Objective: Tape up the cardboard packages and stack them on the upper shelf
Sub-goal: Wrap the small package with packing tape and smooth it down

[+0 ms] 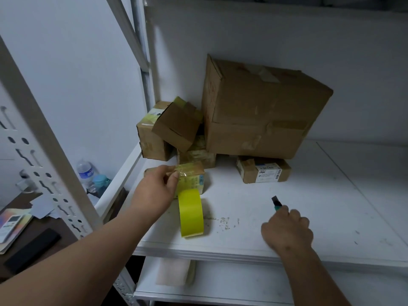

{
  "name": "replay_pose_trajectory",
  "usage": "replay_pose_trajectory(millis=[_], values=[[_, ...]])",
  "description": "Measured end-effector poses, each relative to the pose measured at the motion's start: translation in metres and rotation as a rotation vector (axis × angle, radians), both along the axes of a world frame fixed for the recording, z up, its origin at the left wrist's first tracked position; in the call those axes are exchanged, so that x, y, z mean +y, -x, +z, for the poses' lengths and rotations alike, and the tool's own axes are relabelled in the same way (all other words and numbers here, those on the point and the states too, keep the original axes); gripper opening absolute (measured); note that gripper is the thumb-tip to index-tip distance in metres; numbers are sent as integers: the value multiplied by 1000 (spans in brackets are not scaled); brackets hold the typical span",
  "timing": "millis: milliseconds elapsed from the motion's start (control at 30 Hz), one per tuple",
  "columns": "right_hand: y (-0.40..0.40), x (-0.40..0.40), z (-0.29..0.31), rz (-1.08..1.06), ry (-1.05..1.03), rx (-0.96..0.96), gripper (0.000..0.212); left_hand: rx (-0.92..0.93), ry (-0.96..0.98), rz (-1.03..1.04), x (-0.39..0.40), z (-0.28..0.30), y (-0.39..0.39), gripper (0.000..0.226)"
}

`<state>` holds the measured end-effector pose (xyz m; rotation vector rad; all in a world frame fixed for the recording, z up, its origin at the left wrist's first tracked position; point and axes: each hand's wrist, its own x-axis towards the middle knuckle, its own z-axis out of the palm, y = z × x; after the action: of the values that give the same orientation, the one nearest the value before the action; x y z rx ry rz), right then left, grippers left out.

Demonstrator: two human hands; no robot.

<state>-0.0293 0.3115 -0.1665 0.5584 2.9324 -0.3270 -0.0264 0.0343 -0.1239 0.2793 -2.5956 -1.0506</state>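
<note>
Left hand held the small package near the shelf's left edge, fingers pinching the tape strip against its top. Yellow tape roll stood on edge just in front of the package, near the shelf's front-left corner, strip running up from it. Right hand clenched around a box cutter, blade out, well apart from the roll, toward the front edge.

Step in hand looked like cutting the strip. To do it well: keep the strip taut with the left hand, cut between roll and package, blade angled away from the pinching fingers, then smooth the loose end down over the seam.

Other packages sat stacked at the back-left of the shelf: large box on top, labelled flat box partly under it. Whether those were all sealed, couldn't tell from here; some tape showed.
</note>
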Motion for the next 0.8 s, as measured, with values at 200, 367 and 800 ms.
replay_pose_trajectory(millis=[200, 367, 800], values=[[1, 2, 9, 143, -13, -2, 36, -143, -228, 31, 9, 3, -18, 51], [-2, -14, 30, 282, 174, 100, 29, -234, -335, -34, 11, 5, -26, 62], [10, -84, 101, 671, 260, 67, 32, -296, -545, -184, -4, -19, -10, 105]])
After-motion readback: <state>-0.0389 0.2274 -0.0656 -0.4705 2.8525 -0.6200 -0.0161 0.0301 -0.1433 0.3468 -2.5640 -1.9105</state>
